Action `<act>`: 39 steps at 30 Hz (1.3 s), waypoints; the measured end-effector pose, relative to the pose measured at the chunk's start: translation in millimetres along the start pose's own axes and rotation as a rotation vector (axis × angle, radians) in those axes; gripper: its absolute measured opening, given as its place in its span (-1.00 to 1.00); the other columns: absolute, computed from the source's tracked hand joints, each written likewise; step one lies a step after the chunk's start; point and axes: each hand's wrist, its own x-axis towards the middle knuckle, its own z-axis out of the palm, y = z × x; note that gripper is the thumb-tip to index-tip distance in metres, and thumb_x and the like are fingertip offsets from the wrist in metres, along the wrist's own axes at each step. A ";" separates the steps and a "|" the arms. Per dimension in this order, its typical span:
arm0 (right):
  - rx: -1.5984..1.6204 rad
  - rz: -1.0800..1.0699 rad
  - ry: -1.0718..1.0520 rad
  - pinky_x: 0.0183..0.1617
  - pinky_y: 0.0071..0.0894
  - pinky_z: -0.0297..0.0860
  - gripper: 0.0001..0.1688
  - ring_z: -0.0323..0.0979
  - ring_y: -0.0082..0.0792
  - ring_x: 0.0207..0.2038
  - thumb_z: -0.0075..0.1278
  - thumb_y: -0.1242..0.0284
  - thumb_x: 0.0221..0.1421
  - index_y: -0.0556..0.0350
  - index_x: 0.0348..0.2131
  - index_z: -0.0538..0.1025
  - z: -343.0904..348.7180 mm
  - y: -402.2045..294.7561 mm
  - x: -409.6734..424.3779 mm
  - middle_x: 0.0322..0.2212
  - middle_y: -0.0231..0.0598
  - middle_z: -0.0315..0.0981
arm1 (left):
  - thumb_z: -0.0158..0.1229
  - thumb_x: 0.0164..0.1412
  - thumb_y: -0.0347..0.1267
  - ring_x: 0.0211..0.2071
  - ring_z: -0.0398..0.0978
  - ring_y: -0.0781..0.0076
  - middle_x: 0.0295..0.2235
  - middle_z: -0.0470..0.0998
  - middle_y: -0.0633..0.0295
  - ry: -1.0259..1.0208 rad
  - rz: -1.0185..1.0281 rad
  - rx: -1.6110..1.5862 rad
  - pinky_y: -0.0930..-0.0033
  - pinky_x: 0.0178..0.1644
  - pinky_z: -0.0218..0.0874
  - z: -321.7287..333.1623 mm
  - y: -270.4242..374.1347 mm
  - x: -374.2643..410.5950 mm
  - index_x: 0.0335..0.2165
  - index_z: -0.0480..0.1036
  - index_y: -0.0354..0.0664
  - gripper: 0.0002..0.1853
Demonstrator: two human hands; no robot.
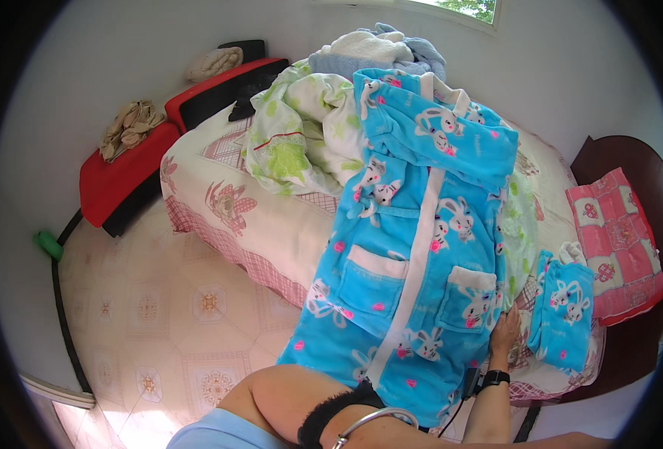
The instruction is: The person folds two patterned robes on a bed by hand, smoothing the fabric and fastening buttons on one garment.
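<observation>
Before me a blue fleece robe with a rabbit print [415, 252] is spread over the bed, its lower part hanging towards me. White trim runs down its front and tops its two pockets, and its sleeves are folded across near the collar. At the robe's right edge is my right hand [505, 331], beside a green-and-white bedcover [521, 241]; whether its fingers grip fabric is unclear. A black band [494, 380] circles that wrist. Just right of the hand, a folded blue rabbit-print garment [564, 308] lies on the bed. My left hand is out of view.
The rest of the green-and-white bedcover is bunched left of the robe, with a fluffy white and blue blanket [376, 53] behind. A pink patchwork pillow [618, 247] rests by the dark headboard [606, 157]. Red-and-black seating [129, 174] borders the bed's left side, above tiled floor [197, 325].
</observation>
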 end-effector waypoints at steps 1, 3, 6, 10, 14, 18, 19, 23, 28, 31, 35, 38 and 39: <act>0.014 0.012 0.008 0.21 -0.07 0.04 -0.43 0.13 0.06 0.14 -0.29 0.33 0.18 0.28 0.12 0.23 1.9 -1.5 -0.3 0.10 0.04 0.19 | 0.12 -0.07 -0.46 -0.37 0.38 0.48 -0.42 0.43 0.26 -0.013 -0.011 0.004 0.48 -0.27 0.27 -4.7 6.7 0.9 -0.51 0.45 -0.21 -0.94; 0.038 0.016 0.037 0.21 -0.08 0.04 -0.43 0.14 0.06 0.13 -0.29 0.34 0.18 0.28 0.12 0.23 5.3 -4.7 11.7 0.10 0.04 0.19 | 0.12 -0.07 -0.46 -0.36 0.38 0.48 -0.41 0.44 0.26 -0.019 -0.003 -0.001 0.48 -0.27 0.27 -0.8 5.5 -1.1 -0.50 0.46 -0.21 -0.94; 0.030 0.012 0.036 0.20 -0.09 0.05 -0.43 0.15 0.05 0.12 -0.28 0.36 0.17 0.28 0.12 0.23 6.9 -8.5 9.1 0.09 0.04 0.20 | 0.12 -0.07 -0.47 -0.35 0.38 0.48 -0.40 0.44 0.26 -0.007 -0.021 -0.018 0.48 -0.26 0.27 -7.1 4.3 4.4 -0.50 0.46 -0.21 -0.93; 0.025 0.003 0.034 0.21 -0.10 0.04 -0.43 0.13 0.04 0.14 -0.30 0.34 0.18 0.27 0.12 0.23 -3.1 7.3 -1.0 0.09 0.04 0.20 | 0.13 -0.07 -0.48 -0.34 0.38 0.48 -0.39 0.44 0.26 0.014 -0.008 -0.027 0.48 -0.25 0.27 0.7 6.2 -2.7 -0.48 0.46 -0.21 -0.93; 0.015 0.012 0.036 0.22 -0.11 0.03 -0.43 0.11 0.03 0.15 -0.31 0.34 0.18 0.27 0.12 0.23 6.4 6.0 1.0 0.10 0.02 0.20 | 0.13 -0.08 -0.49 -0.33 0.39 0.48 -0.38 0.44 0.26 0.010 -0.012 -0.005 0.48 -0.24 0.27 -5.5 8.3 -3.7 -0.47 0.47 -0.21 -0.92; 0.000 0.012 0.021 0.22 -0.11 0.02 -0.43 0.11 0.03 0.15 -0.31 0.33 0.19 0.27 0.12 0.23 4.3 1.2 1.4 0.10 0.01 0.20 | 0.14 -0.08 -0.50 -0.32 0.39 0.48 -0.37 0.45 0.26 0.019 -0.010 -0.006 0.48 -0.23 0.27 -4.0 12.5 -6.7 -0.46 0.47 -0.21 -0.91; -0.006 0.006 0.011 0.22 -0.11 0.03 -0.43 0.11 0.03 0.15 -0.31 0.33 0.20 0.27 0.12 0.23 4.9 1.3 -1.7 0.10 0.01 0.20 | 0.14 -0.08 -0.50 -0.31 0.39 0.48 -0.37 0.45 0.26 0.029 -0.012 -0.004 0.48 -0.22 0.27 -3.4 13.7 -8.0 -0.46 0.47 -0.21 -0.90; -0.005 0.010 0.059 0.22 -0.12 0.03 -0.43 0.11 0.03 0.15 -0.32 0.33 0.20 0.27 0.12 0.23 5.8 5.8 11.7 0.10 0.01 0.19 | 0.14 -0.08 -0.51 -0.30 0.39 0.48 -0.36 0.45 0.26 -0.001 0.008 -0.004 0.48 -0.21 0.28 -6.5 14.9 -6.5 -0.45 0.48 -0.21 -0.89; 0.006 0.002 0.044 0.22 -0.12 0.04 -0.43 0.13 0.03 0.14 -0.31 0.33 0.19 0.24 0.13 0.22 4.8 4.0 0.8 0.10 0.01 0.19 | 0.15 -0.09 -0.52 -0.29 0.39 0.48 -0.35 0.45 0.26 0.014 0.008 -0.001 0.47 -0.20 0.28 -6.5 18.8 -3.4 -0.44 0.48 -0.21 -0.88; -0.020 0.003 0.050 0.21 -0.12 0.04 -0.43 0.13 0.04 0.14 -0.30 0.33 0.18 0.23 0.13 0.23 -6.7 6.5 -3.6 0.10 0.00 0.19 | 0.15 -0.09 -0.53 -0.28 0.39 0.48 -0.34 0.46 0.26 0.009 0.014 -0.030 0.47 -0.19 0.28 -5.4 25.4 -6.7 -0.43 0.49 -0.21 -0.87; 0.101 -0.105 -0.012 0.21 -0.12 0.06 -0.43 0.14 0.03 0.13 -0.30 0.34 0.18 0.23 0.12 0.23 41.3 -31.0 25.6 0.10 0.00 0.20 | 0.15 -0.09 -0.53 -0.27 0.39 0.48 -0.33 0.46 0.26 0.070 0.013 0.138 0.47 -0.18 0.28 6.7 22.2 -6.3 -0.42 0.49 -0.21 -0.85; -0.047 0.011 0.093 0.19 -0.11 0.08 -0.45 0.15 0.04 0.12 -0.29 0.34 0.17 0.24 0.10 0.26 0.6 26.1 -8.3 0.08 0.00 0.23 | 0.16 -0.09 -0.54 -0.26 0.39 0.48 -0.32 0.46 0.26 -0.016 0.020 -0.060 0.47 -0.17 0.28 -7.5 50.9 -0.8 -0.41 0.49 -0.21 -0.84; -0.030 0.025 0.109 0.19 -0.10 0.08 -0.45 0.16 0.04 0.11 -0.28 0.34 0.17 0.24 0.10 0.27 -5.4 32.1 -12.7 0.07 0.00 0.25 | 0.16 -0.09 -0.54 -0.26 0.39 0.48 -0.32 0.46 0.26 -0.024 0.007 -0.075 0.47 -0.17 0.28 -9.5 53.9 4.0 -0.41 0.49 -0.21 -0.84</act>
